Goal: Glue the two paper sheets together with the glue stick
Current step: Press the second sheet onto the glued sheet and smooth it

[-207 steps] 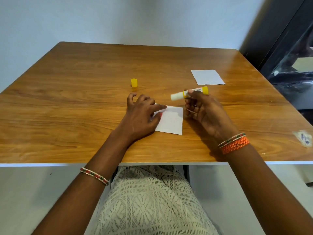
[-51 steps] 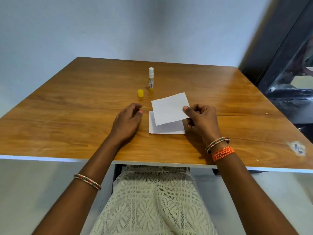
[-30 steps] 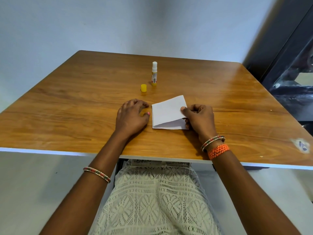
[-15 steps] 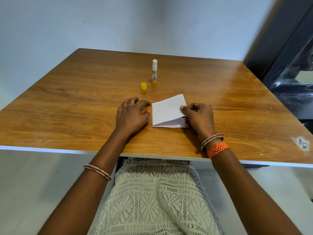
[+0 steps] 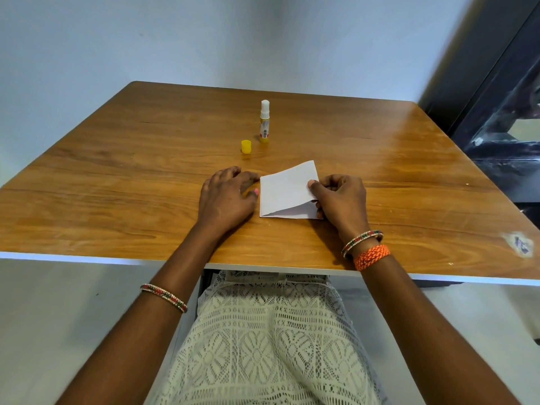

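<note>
The upper paper sheet is a small, plain white rectangle with crisp edges. It sits at a slant: its left edge is down against the lower paper sheet, while its right side is lifted, so a shaded wedge opens between the two. Only a narrow strip of the lower sheet shows, flat on the wooden worktop near the front edge, between the two hands.

The right hand pinches the raised right edge of the upper sheet, the thumb on top and the fingers curled beneath and clamped on the paper. The left hand rests palm down on the worktop just beside the sheets' left edge, its fingers loosely spread and holding nothing; a pink-painted thumbnail lies very near the paper, though I cannot tell whether it touches.

Farther back on the worktop the glue stick stands upright and uncapped, a slim white tube with a yellow base and a printed label, its white tip exposed. Its yellow cap stands just beside it, to the left and a little nearer, apart from the tube. Both are well apart from the sheets.

The right wrist carries a beaded bangle and an orange woven band; the left forearm wears a beaded bangle.
</note>
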